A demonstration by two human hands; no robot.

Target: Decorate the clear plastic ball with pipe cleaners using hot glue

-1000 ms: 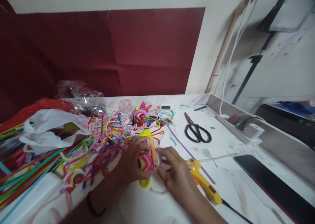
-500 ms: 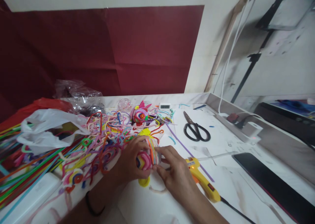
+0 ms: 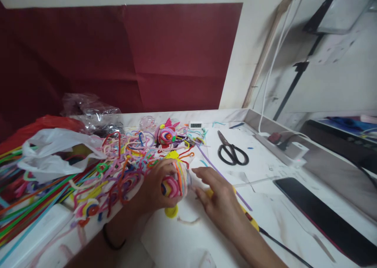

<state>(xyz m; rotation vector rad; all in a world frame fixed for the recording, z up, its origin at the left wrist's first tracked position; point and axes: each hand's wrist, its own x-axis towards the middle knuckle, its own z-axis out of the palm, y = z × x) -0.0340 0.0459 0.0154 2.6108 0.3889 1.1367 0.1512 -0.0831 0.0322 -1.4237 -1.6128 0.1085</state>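
Head view is all I have from my end, and it puts the ball [image 3: 182, 177] low in the middle, over the desk [image 3: 271, 213]. The left hand [image 3: 156, 187] is curled round the ball's left side, fingers over the top and thumb below. The right hand [image 3: 220, 197] is apart from it, just beside the right end, thumb and forefinger parted with nothing I can make out between them.

As I judge progress, orange and pale bands already run round the ball's middle, and pink and yellow curves fill its left face. Its right end looks greyish and perhaps bare, so the covering seems incomplete. A fish [image 3: 166, 136] behind it looks fuller, with an eye and pink points.

Plenty escapes me: the ball's far side is out of sight. A yellow piece [image 3: 173, 155] shows above the ball and a yellow disc [image 3: 171, 211] below; I cannot tell whether either is attached. The right hand covers much of the glue gun [image 3: 250, 218]. Both forearms are cut off.
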